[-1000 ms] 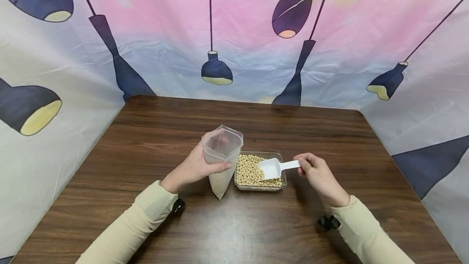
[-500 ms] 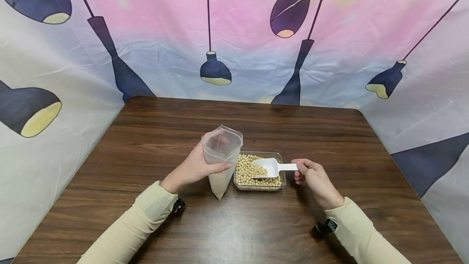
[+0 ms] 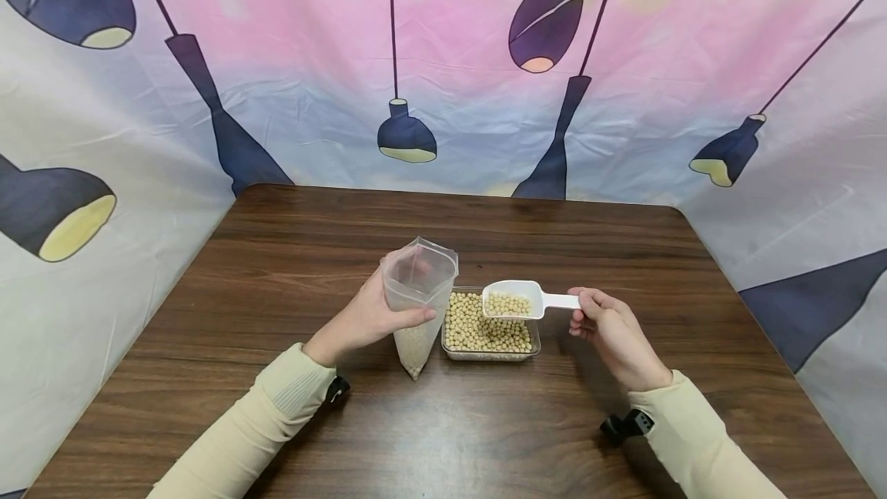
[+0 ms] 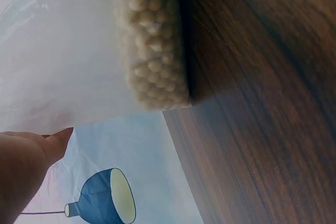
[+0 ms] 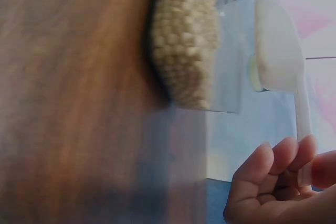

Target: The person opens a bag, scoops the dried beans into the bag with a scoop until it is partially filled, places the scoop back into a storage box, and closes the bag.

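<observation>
My left hand [image 3: 374,313] holds a clear plastic bag [image 3: 424,283] upright, thumb across its front and its mouth spread wide. Pale round beans, like soybeans, fill the bag's lower part, seen close up in the left wrist view. My right hand [image 3: 613,333] pinches the handle of a white scoop [image 3: 543,300]. Beans [image 3: 508,304] lie in the scoop, which is held level above a clear rectangular container [image 3: 490,356] of the same beans. In the right wrist view the scoop [image 5: 281,45] hangs apart from the container, with my fingers [image 5: 254,169] curled at the handle.
A dark wood-grain table [image 3: 443,437] carries the bag and container, which stand side by side. Behind it hangs a cloth backdrop [image 3: 312,60] printed with lamps. Dark wrist cameras [image 3: 627,426] sit at both cuffs.
The scoop pushed left into the beans, then rose out carrying a load and now hovers over the container. My left hand and the bag have stayed nearly still.
</observation>
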Demonstrator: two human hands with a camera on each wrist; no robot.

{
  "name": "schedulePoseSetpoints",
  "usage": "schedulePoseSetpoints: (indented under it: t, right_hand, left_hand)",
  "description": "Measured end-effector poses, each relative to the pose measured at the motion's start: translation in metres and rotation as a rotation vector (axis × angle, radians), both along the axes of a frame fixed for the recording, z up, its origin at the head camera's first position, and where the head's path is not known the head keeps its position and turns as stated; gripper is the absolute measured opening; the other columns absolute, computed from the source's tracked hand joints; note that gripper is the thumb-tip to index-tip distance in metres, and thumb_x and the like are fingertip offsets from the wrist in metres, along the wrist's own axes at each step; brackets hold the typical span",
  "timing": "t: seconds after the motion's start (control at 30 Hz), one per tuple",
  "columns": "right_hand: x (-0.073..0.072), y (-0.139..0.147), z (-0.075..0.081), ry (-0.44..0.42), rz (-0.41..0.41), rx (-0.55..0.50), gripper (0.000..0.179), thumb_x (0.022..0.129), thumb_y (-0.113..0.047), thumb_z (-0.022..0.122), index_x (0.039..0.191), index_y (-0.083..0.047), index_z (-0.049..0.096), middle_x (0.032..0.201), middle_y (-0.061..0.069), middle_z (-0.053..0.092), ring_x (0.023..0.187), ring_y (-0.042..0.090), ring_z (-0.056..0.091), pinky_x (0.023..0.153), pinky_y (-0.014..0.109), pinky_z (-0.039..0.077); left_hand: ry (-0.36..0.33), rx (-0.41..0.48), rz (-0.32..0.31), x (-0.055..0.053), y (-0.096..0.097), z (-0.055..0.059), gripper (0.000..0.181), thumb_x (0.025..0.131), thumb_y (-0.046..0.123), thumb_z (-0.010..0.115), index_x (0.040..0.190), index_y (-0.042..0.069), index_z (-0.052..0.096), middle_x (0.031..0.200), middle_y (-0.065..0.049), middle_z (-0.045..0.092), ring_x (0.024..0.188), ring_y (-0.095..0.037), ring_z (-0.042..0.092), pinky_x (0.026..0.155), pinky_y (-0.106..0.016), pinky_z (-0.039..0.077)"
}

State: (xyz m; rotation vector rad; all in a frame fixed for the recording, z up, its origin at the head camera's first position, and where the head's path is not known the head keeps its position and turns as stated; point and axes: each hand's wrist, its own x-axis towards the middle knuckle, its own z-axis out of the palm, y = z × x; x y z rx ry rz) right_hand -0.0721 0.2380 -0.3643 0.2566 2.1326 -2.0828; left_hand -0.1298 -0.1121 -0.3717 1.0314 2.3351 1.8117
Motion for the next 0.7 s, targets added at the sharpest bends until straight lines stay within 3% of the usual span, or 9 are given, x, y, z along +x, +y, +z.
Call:
schedulePoseSetpoints:
  t: [0.13,0.37,0.7]
  right_hand:
    - [0.001,0.004,0.015,0.040,0.005,-0.035,0.042,0.106,-0.028,0.038,0.129,0.007,0.041,0.082,-0.002,0.048,0.078,0.012,0.051,0.077,0.027,0.046]
    - [0.001,0.003,0.045,0.176,0.025,-0.204,0.035,0.103,-0.032,0.046,0.119,-0.001,0.048,0.084,-0.002,0.047,0.080,0.013,0.049,0.075,0.025,0.046]
    - [-0.002,-0.022,0.078,0.288,0.078,-0.255,0.031,0.103,-0.026,0.049,0.119,0.001,0.050,0.083,0.001,0.050,0.078,0.014,0.049,0.073,0.024,0.045]
  left_hand:
    - [0.008,0.006,-0.002,0.000,0.000,-0.001,0.087,0.076,0.002,0.081,0.147,0.016,0.033,0.126,-0.013,0.052,0.111,-0.031,0.054,0.090,-0.036,0.049]
    - [0.009,0.017,-0.014,-0.001,0.001,0.000,0.086,0.075,0.000,0.081,0.146,0.014,0.033,0.125,-0.015,0.053,0.109,-0.033,0.054,0.090,-0.036,0.049]
    - [-0.005,0.016,-0.017,0.000,0.002,0.001,0.084,0.077,0.001,0.080,0.145,0.014,0.034,0.125,-0.015,0.052,0.108,-0.032,0.056,0.088,-0.035,0.049]
